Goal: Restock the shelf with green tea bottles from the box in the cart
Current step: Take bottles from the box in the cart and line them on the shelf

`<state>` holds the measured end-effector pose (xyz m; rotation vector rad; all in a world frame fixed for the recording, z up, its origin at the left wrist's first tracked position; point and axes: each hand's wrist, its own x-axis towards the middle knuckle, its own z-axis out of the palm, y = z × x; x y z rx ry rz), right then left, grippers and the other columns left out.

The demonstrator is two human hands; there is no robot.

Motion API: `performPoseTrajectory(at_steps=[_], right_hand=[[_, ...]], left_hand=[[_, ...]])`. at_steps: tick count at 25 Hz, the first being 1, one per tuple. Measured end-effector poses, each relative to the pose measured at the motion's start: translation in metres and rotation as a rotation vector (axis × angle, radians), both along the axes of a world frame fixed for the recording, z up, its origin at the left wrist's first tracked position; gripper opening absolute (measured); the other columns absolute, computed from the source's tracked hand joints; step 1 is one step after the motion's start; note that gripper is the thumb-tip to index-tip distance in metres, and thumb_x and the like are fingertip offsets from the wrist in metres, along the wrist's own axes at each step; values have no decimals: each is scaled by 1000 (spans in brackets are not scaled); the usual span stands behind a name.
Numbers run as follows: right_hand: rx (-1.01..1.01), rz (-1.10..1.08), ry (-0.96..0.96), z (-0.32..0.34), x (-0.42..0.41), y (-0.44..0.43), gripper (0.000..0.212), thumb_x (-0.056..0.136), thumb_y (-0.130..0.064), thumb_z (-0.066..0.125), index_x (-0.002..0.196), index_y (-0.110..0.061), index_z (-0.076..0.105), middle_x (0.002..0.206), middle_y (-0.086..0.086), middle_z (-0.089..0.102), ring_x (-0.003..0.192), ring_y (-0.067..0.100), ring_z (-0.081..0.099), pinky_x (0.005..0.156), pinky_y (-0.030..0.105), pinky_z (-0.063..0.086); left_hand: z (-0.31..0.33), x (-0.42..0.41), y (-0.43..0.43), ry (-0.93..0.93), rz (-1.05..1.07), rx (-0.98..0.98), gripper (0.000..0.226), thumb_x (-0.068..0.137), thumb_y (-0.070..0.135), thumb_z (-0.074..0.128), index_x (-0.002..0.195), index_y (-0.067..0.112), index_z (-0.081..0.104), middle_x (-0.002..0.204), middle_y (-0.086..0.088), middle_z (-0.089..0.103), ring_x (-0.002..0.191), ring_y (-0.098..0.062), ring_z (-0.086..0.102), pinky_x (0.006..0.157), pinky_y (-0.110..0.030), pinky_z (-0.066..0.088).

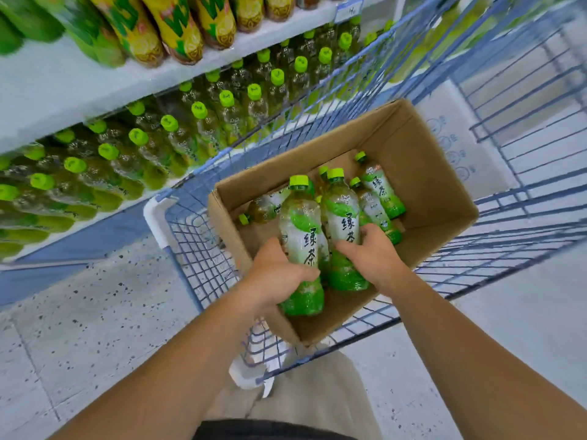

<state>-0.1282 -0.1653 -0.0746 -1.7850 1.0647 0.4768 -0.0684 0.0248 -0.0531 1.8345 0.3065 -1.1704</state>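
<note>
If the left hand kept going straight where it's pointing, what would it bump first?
The left hand grips the left bottle. Going on up and rightward, it would probably bump the right bottle, held by the right hand, first. They look side by side, though depth is unclear.

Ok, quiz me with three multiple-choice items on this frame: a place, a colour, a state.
1. The cardboard box sits: A in the blue cart; B on a pallet; C on a counter.
2. The left bottle, in the left hand, has a cap coloured: A white; B green; C red.
3. The right hand is: A open; B waving; C gripping the right bottle.
A: wire walls surround the box. B: the cap is bright green. C: fingers curl round it.
</note>
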Motion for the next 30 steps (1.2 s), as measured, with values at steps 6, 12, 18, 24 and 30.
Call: performPoseTrajectory(at_steps=[6,12,18,24,30], right_hand=[[-116,-95,-137,103,-3,33,41,65,-44,78,91,-29,50,91,-6,66,78,8,65,62,33,55],[-230,-123,-314,191,8,75,33,74,-40,78,89,-29,51,89,-10,65,78,2,63,64,30,51],[-297,-23,-511,260,34,112,31,76,-42,78,93,-28,56,88,-14,66,72,-8,62,60,24,47],[-221,102,-690,292,55,176,37,77,-47,76,103,-30,56,100,-7,66,86,3,62,69,35,52],[-96,270,-817,313,70,271,41,77,-48,76,111,-33,57,105,-13,67,95,7,65,77,35,55]], left_hand=[[91,28,47,-91,-82,-171,65,59,21,78,118,28,50,106,-1,68,95,-19,68,80,-43,58],[158,65,84,-196,-51,-244,68,65,24,76,125,30,46,109,0,66,97,-22,67,76,-45,58],[229,70,123,-408,49,-288,62,50,37,71,107,41,47,102,3,66,88,-13,67,69,-36,57],[284,47,193,-579,179,-241,51,65,29,75,105,42,47,104,3,67,88,-12,68,75,-37,61],[322,28,287,-717,365,-195,49,65,27,76,105,37,48,101,3,68,78,-5,69,58,-20,55]])
